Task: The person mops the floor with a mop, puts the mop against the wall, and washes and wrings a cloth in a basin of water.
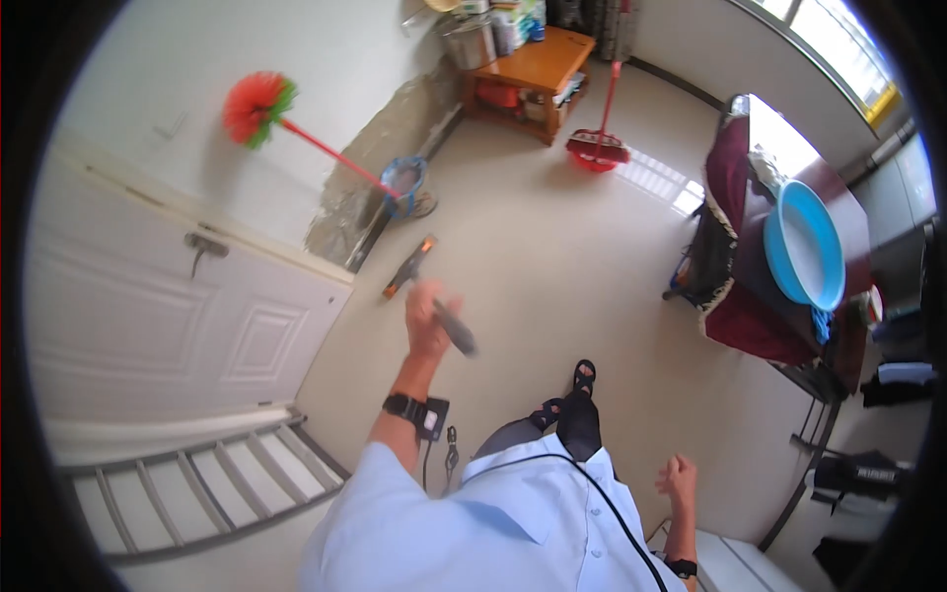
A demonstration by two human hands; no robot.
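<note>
My left hand (429, 318) is closed around the grey handle of a tool (410, 264), blurred by motion. The tool's dark head has orange ends and extends beyond my fingers toward the upper left; the handle sticks out below to the right. Low on the right side, my right hand (678, 479) hangs beside my body with its fingers curled in and nothing visible in them.
A grey ladder (202, 493) lies at the lower left by a white door (168, 306). A red-green duster (258, 107) leans from a blue bin (402, 180). Farther off are a broom (598, 148) and wooden table (552, 61). A blue basin (804, 245) rests at right.
</note>
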